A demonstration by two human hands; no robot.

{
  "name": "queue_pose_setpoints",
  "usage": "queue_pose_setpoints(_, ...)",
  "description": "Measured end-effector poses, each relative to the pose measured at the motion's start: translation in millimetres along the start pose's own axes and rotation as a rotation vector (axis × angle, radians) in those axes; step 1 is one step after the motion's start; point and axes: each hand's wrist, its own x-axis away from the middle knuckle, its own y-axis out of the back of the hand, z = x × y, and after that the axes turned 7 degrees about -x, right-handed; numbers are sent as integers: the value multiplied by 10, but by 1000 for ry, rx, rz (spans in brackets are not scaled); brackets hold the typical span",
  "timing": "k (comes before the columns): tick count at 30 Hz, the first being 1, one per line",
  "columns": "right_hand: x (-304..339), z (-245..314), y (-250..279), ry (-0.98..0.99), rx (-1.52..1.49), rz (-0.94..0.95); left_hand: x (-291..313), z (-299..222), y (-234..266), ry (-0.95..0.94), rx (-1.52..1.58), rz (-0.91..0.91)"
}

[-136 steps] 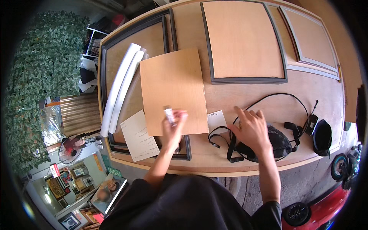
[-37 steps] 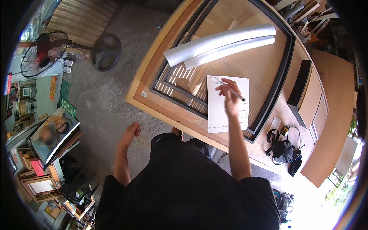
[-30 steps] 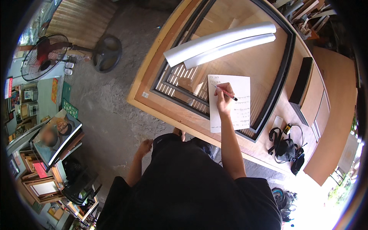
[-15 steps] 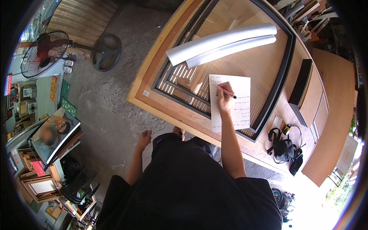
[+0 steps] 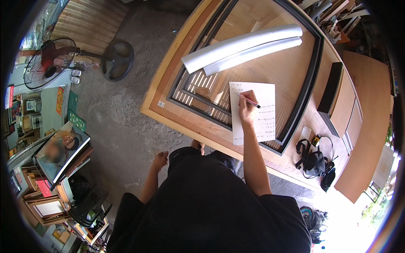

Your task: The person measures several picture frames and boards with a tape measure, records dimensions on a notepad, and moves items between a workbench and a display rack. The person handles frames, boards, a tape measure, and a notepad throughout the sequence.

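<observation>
My right hand (image 5: 246, 113) grips a pen (image 5: 253, 103), its tip against the upper left part of a white sheet of paper (image 5: 264, 95) that bears handwritten lines. Beneath the sheet lies a dark-framed glass panel (image 5: 312, 84) on the wooden table (image 5: 148, 101). Farther along the panel, two rolled white sheets (image 5: 244, 47) rest side by side. My left hand (image 5: 160, 160) hangs beside my body over the floor, its fingers loosely curled, with nothing visible in it.
On the table's right lie a black strapped pouch (image 5: 314, 163), a yellow-and-black tape measure (image 5: 316, 141) and stacked boards (image 5: 337, 101). A standing fan (image 5: 52, 63) with a round base is at the far left. Picture frames (image 5: 47, 208) and a portrait (image 5: 69, 141) crowd the left side.
My right hand has barely moved on the paper, the pen still in it. My left hand has shifted slightly. The whole view has turned a little.
</observation>
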Motion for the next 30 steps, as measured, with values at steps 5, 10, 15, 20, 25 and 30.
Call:
queue_pose_setpoints(5, -12, 48, -9, -27, 41, 0, -44, 104, -39, -20, 88, -12)
queue_pose_setpoints(10, -10, 21, 0, -44, 46, -5, -85, -52, -17, -100, 34, -35)
queue_pose_setpoints(15, -8, 21, -18, -39, 23, -46, -60, -224, 7, -156, 25, -68)
queue_pose_setpoints(20, 9, 52, -13, -35, 6, -38, -71, -208, 24, -122, 39, -41)
queue_pose_setpoints(25, 15, 136, 8, -46, 43, -31, 12, -211, 11, -63, 37, -25)
queue_pose_setpoints(30, 8, 84, -33, -28, 0, -68, 40, -199, -5, -37, 67, -23)
